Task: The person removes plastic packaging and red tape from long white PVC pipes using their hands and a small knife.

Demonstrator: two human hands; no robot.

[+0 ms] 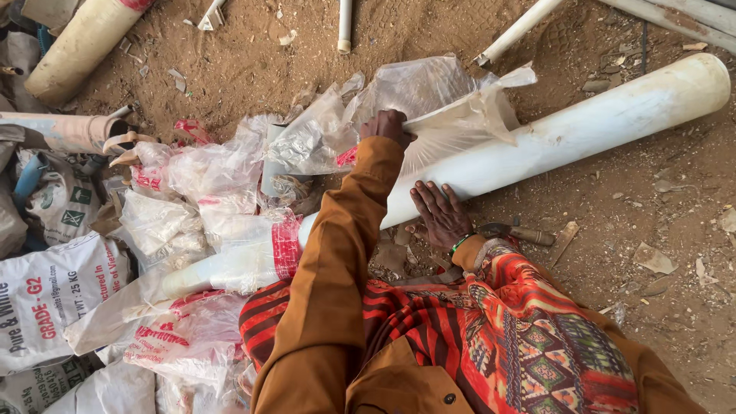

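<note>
At the far left, printed white sacks [46,295] and crumpled clear plastic bags [199,180] are lying heaped on the dirt ground [659,222], with a long white pipe [583,126] running from under that heap up toward the right. The left hand [389,126], reaching out in a brown sleeve [337,261], is closing its fingers [399,132] on the clear plastic wrapping [429,107] bunched over the pipe's upper side. Just right of it, the right hand [438,215] is resting flat with fingers spread open on the pipe's near edge, gripping nothing, while a small rusty tool [517,232] is lying on the ground beside its wrist.
</note>
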